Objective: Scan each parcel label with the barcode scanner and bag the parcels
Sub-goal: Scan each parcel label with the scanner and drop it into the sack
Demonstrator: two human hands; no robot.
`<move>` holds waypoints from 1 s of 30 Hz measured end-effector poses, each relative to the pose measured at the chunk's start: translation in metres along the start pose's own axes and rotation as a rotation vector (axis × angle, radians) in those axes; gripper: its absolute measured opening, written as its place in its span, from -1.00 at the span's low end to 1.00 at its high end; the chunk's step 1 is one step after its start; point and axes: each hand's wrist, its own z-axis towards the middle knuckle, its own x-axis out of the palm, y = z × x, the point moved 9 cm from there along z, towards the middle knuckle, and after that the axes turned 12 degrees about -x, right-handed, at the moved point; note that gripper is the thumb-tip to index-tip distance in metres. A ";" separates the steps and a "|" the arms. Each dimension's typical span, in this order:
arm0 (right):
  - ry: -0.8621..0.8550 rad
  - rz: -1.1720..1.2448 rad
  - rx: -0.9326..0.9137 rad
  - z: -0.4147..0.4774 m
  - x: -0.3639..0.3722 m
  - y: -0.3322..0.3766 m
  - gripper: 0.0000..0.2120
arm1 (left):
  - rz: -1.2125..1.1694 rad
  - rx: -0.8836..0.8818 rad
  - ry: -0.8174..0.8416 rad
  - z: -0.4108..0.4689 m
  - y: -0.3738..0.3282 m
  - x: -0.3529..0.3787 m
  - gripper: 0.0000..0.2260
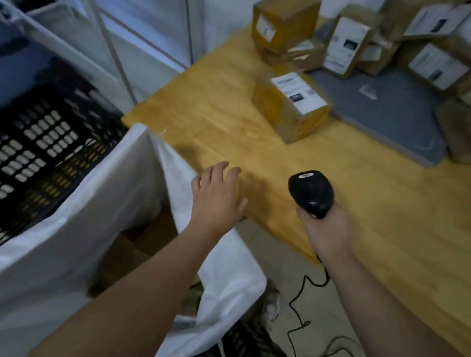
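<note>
We are somewhere in the middle of the job, as far as we can judge. Our right hand point(326, 229) is wrapped around the handle of the black barcode scanner point(311, 192), which we hold above the wooden table point(381, 219) near its front edge, head pointing away from us and its cable point(301, 320) trailing to the floor. Our left hand point(218, 196) is empty, fingers spread and relaxed, over the table's near left corner; we cannot tell whether it rests on the wood or hovers just above it. Beside that corner the white sack point(81, 236) stands with its mouth open, and brown shapes deep inside it may be parcels already bagged, though they are too dim to be sure. A black plastic crate point(32, 146) sits behind the sack. Much is left. The nearest parcel point(292, 106) lies alone towards the middle of the table, label up, touching the edge of a grey mat point(391, 112) and well apart from both hands. A taped cube-shaped box point(285, 20) stands at the far edge, and a pile of labelled parcels point(439, 53) crowds the far right corner, none of them bagged yet.
</note>
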 end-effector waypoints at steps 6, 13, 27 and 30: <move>-0.118 0.138 0.024 0.065 -0.063 -0.002 -0.83 | -0.034 0.034 0.018 0.063 -0.087 0.003 -0.46; -0.117 0.233 0.029 0.133 -0.108 -0.007 -0.79 | -0.161 -0.075 0.034 0.178 -0.149 0.009 -0.38; -0.087 0.352 0.123 0.141 -0.150 -0.070 -0.80 | -0.092 0.047 0.357 0.117 -0.197 0.081 -0.16; -0.096 0.351 0.124 0.124 -0.158 -0.068 -0.83 | -0.082 0.089 0.381 0.086 -0.213 0.096 -0.13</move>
